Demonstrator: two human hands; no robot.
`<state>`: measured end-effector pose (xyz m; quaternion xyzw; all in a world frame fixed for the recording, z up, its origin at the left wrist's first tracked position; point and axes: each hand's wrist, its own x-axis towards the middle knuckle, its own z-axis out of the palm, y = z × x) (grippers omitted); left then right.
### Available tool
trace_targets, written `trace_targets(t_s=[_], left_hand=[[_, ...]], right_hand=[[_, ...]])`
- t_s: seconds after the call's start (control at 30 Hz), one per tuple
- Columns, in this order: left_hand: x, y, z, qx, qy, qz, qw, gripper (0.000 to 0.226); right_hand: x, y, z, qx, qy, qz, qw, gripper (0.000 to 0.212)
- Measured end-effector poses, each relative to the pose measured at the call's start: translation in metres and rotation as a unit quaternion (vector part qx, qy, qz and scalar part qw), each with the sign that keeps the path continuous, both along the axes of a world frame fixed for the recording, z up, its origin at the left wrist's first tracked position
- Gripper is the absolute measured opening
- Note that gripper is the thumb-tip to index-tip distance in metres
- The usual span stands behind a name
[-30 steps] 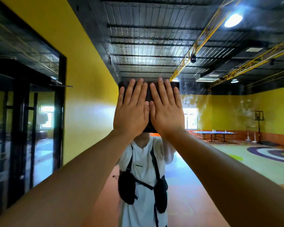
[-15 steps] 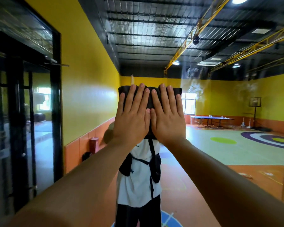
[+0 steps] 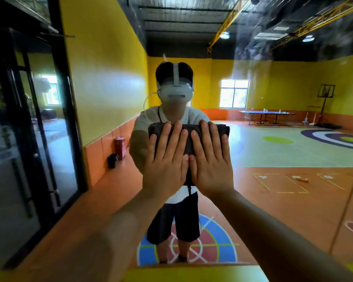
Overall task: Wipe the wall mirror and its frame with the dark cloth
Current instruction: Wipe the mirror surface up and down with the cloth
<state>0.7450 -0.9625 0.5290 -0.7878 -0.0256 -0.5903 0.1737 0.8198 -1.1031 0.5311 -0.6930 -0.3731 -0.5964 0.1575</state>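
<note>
Left hand [image 3: 165, 159] and right hand [image 3: 210, 159] press a folded dark grey cloth [image 3: 190, 127] against the wall mirror glass [image 3: 273, 159]. Fingers lie straight.

We see the cloth [image 3: 191, 129], dark grey and folded into a flat rectangle wider than it is tall, spread flat against the mirror [image 3: 273, 159]. Our left hand [image 3: 165, 159] and right hand [image 3: 211, 159] press on it side by side with straight fingers. Its top edge and right corner show past the fingertips. The glass fills nearly the whole view, with cloudy streaks in its upper right. A yellow band [image 3: 192, 272] along the bottom may be the frame's lower edge.
</note>
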Motion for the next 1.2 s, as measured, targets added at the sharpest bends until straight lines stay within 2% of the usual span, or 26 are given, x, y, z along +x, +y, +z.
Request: trace_targets(t_s=[0.63, 0.97, 1.2], left_hand=[[-0.013, -0.003, -0.259, -0.042, 0.111, -0.055, 0.991, 0.068], [-0.021, -0.008, -0.397, -0.04, 0.139, -0.057, 0.988, 0.068], [-0.024, -0.008, -0.483, -0.033, 0.166, -0.068, 0.983, 0.077]], right_hand=[[-0.003, -0.013, -0.256, -0.092, 0.062, -0.014, 0.994, 0.065], [-0.011, -0.027, -0.393, -0.146, 0.107, -0.018, 0.983, 0.077], [-0.013, -0.04, -0.474, -0.188, 0.114, -0.015, 0.975, 0.082]])
